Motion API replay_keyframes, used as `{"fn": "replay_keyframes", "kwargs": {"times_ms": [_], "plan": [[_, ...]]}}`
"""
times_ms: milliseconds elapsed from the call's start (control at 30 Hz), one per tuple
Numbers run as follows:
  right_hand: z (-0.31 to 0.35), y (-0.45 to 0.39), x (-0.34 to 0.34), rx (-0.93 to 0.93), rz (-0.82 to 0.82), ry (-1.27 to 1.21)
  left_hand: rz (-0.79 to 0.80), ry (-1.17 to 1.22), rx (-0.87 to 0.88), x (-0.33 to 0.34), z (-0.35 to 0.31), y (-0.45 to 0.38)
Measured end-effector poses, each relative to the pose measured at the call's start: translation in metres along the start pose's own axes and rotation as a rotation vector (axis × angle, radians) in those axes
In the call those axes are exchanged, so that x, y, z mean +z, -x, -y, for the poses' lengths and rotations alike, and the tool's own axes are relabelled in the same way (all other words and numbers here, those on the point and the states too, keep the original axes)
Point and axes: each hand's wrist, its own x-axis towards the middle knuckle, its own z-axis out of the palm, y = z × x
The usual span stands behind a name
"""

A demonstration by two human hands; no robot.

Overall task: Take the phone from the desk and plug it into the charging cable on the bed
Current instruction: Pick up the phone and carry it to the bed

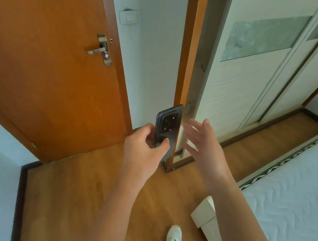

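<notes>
The left hand point(148, 142) pinches the upright phone point(168, 129) low; the right hand point(203, 142), fingers spread, hovers just right, seemingly not touching it.

Head-worn camera, standing height, angled forward and down

Wide-angle view close over both forearms; wooden door point(48, 65) far left, bed point(293, 193) near right, floor point(88, 191) below.

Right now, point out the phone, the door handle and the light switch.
phone point(168, 130): head view, on its camera block.
door handle point(96, 50): head view, on the lever.
light switch point(128, 17): head view, middle of the plate.
</notes>
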Motion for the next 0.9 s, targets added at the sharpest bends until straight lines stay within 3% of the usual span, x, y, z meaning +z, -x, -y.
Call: {"fn": "replay_keyframes", "kwargs": {"times_ms": [500, 900], "plan": [[0.059, -0.178, -0.080, -0.060, -0.157, -0.085, 0.142, -0.003, 0.175, 0.124, -0.048, -0.178], [0.078, -0.270, -0.158, -0.155, -0.434, -0.182, 0.305, 0.231, 0.404, 0.237, -0.089, -0.294]]}}
